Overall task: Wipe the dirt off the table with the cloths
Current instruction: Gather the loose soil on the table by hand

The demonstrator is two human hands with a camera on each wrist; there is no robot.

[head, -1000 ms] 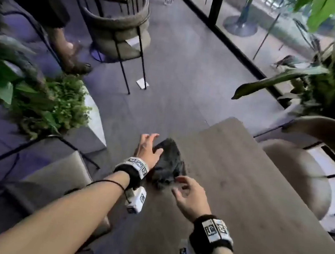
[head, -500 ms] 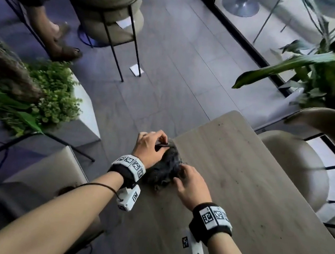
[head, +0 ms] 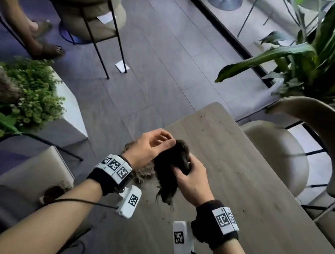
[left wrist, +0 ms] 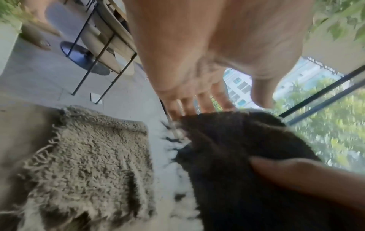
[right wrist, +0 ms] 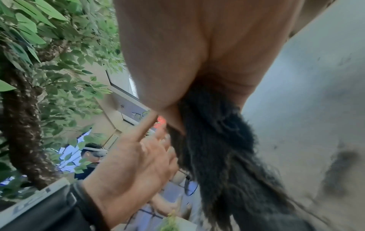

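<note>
My right hand (head: 192,180) is nearest, over the table (head: 257,218) close to its left edge. Fingers curled, thumb and forefinger pinching a bunched dark cloth (head: 168,171); the right wrist view shows the cloth gathered into the palm, its frayed end hanging free below the grip. Whether that end touches the tabletop I cannot tell.

My left hand (head: 148,148) sits just beyond and left of it, at the table's left edge. Fingers loosely bent and a little spread, tips meeting the top of the dark cloth. In the left wrist view the fingers (left wrist: 189,107) reach down onto the cloth's upper fold, with the thumb apart from them. It touches rather than grips, as far as I can see.

Under the left wrist lies a second, shaggy beige cloth (left wrist: 88,156), flat on the table's left edge, just beside the dark one; its fringe shows below the wristband in the head view.

Dirt specks (head: 234,210) are scattered on the wood right of my hands and on toward the table's far corner.

Farther off: a beige chair (head: 278,153) at the table's right edge, a leafy plant (head: 327,53) behind it, and another person's sandalled feet (head: 47,48) on the floor at far left.
</note>
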